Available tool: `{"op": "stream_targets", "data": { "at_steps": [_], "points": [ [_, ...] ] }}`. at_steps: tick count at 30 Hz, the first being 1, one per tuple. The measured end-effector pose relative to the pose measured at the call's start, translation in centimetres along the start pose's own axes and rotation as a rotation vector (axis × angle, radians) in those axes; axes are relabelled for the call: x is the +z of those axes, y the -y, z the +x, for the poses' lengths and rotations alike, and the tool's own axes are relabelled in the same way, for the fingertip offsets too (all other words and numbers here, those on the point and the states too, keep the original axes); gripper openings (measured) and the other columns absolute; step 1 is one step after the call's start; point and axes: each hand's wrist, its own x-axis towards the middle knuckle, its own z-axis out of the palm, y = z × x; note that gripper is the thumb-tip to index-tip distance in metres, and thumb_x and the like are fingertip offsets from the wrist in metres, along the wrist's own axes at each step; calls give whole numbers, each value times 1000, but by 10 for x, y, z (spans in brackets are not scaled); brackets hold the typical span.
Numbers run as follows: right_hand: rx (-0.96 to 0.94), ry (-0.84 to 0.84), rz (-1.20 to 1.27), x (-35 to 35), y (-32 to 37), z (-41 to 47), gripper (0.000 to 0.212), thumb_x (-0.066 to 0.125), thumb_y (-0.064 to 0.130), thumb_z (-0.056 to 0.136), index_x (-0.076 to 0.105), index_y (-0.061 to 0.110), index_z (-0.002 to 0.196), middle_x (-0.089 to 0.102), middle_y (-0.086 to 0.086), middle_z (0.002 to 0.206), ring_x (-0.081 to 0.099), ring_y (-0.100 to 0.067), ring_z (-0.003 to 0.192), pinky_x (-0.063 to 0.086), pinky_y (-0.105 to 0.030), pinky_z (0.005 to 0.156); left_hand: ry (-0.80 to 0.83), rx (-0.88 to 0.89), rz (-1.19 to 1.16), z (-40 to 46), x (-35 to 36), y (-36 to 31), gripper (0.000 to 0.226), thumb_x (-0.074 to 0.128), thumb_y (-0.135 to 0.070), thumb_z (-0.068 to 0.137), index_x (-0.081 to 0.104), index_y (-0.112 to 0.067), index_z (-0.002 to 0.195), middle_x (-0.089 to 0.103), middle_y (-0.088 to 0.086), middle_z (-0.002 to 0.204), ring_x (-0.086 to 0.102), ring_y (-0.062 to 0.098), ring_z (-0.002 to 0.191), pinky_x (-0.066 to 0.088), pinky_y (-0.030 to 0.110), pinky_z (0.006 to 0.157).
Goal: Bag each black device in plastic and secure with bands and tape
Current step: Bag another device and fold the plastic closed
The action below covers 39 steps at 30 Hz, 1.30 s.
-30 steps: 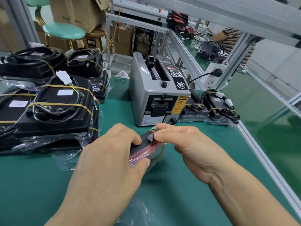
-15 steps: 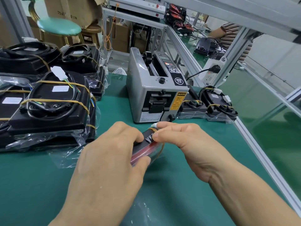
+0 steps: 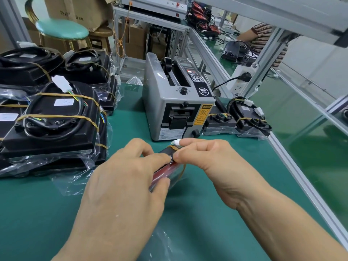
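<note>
left hand (image 3: pixel 120 185): grips the device (image 3: pixel 165 167) edge-on, thumb under its near edge, fingers curled over the top
right hand (image 3: pixel 209 162): pinches the device's top edge, thumb and forefinger tips meeting the left fingertips; a white connector (image 3: pixel 176 142) shows just past its forefinger
device: frame centre, held above the bench (image 3: pixel 216 213), black with a red face, a tan band (image 3: pixel 181 173) looped round its 3 o'clock end, inside clear plastic (image 3: pixel 169 240) that trails to 6 o'clock
tape cutter (image 3: pixel 175 104): grey, at 12 o'clock of the hands, standing on the bench, mouth facing the person
done stack (image 3: pixel 54 117): 9 to 10 o'clock, bagged black units with coiled cables and tan bands, piled two high
other units (image 3: pixel 244 119): two banded ones at 2 o'clock, just beside the cutter
stool (image 3: pixel 62 29): green seat, 11 o'clock, off the bench
other person (image 3: pixel 261 38): striped sleeve at 1 o'clock, at the far bench
</note>
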Motion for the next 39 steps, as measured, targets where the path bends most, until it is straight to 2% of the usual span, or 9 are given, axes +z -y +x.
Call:
{"op": "stream_targets", "data": {
  "at_steps": [3,7,17,21,27,30,34,37,39],
  "points": [
    [30,19,59,0,-2,0,9,74,11,75,77,5,80,69,11,109,58,15,83,32,-11,72,6,-32,-22,2,0,-3,38,90,-11,49,73,-17,83,65,-1,78,49,17,55,26,8,55],
    [37,19,65,0,-3,1,11,73,11,73,77,4,80,68,12,112,57,11,94,33,-12,74,1,-27,-28,4,2,-7,38,91,-4,45,71,-7,77,66,7,74,43,18,57,19,7,60],
    [23,10,32,-2,-4,3,10,74,8,70,75,0,76,69,12,101,58,16,76,35,-6,68,-13,12,-10,0,2,-3,38,89,-12,49,73,-22,82,64,-3,75,57,22,53,27,10,56],
    [7,-3,26,0,-5,3,8,74,7,71,74,0,71,69,8,103,58,18,76,32,-9,68,-19,43,4,0,2,-1,41,91,-15,48,74,-31,82,60,-6,74,55,19,51,36,20,45],
    [-4,-14,-14,0,-5,3,6,75,8,69,74,3,66,68,10,101,58,13,83,36,-12,69,-59,61,40,-1,5,-4,36,89,-15,46,76,-27,78,59,-4,71,55,21,50,44,31,41],
    [-26,-46,-67,-2,-4,2,9,76,7,67,70,8,59,65,5,78,60,-6,71,40,-3,57,-66,81,65,-1,7,-6,34,86,-15,46,75,-25,77,59,-3,72,56,21,52,42,31,39],
    [-18,-62,5,-4,-9,1,27,78,3,67,61,16,84,62,0,82,58,-13,77,44,-23,72,-81,92,78,-2,9,-6,37,88,-14,44,75,-25,78,59,-3,72,56,20,51,41,30,39],
    [-33,5,46,-1,-11,0,27,72,-1,74,63,18,92,63,0,91,58,-11,84,45,-25,80,-96,106,79,-2,9,-6,39,89,-13,42,75,-25,76,60,-3,71,56,19,50,41,29,39],
    [-19,5,38,-1,-10,3,25,64,-3,78,64,20,87,63,2,85,55,-10,78,41,-22,73,-94,105,78,-2,9,-6,39,90,-13,42,75,-25,76,61,-3,72,56,19,51,42,29,41]
  ]
}}
